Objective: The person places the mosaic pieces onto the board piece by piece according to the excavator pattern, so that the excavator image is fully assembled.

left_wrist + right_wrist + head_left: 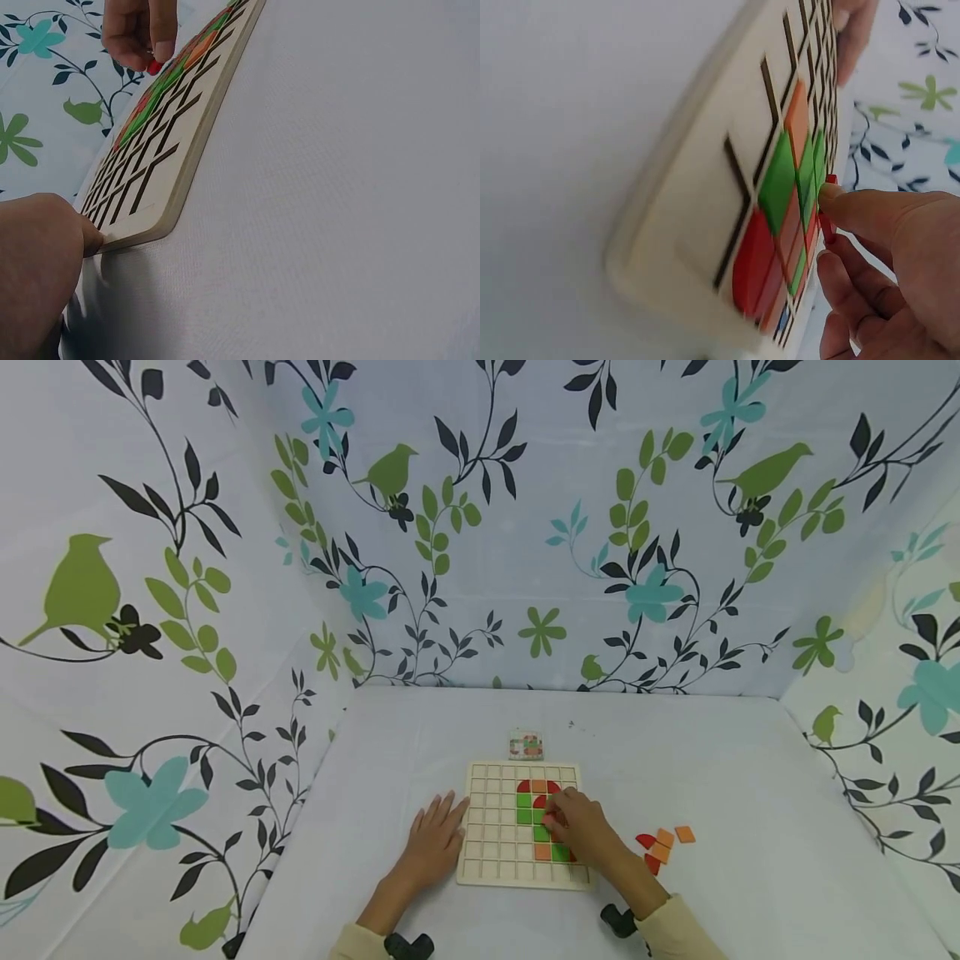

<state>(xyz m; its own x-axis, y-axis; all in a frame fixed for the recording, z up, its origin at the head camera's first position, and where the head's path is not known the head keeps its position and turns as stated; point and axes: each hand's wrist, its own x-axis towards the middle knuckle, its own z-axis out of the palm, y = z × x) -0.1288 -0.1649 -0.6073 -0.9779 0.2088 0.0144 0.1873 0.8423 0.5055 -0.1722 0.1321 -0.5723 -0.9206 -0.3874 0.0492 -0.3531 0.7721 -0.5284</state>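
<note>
A pale wooden grid board (495, 865) lies flat on the white table, its right half partly filled with green, orange and red tiles. Between thumb and fingertips my right hand (583, 828) pinches a small red tile (829, 180) just above the filled cells. In the left wrist view, a bit of that red tile (154, 67) shows under the fingertips. My left hand (433, 842) rests beside the board's left edge with fingers extended, touching it. Some tiles near the board's right side are hidden beneath my right hand.
Loose red quarter-round pieces (646, 841) and orange squares (685, 834) lie on the table right of the board. A small patterned card (526, 745) stands behind the board. Floral cloth (465, 527) hangs around the back and sides.
</note>
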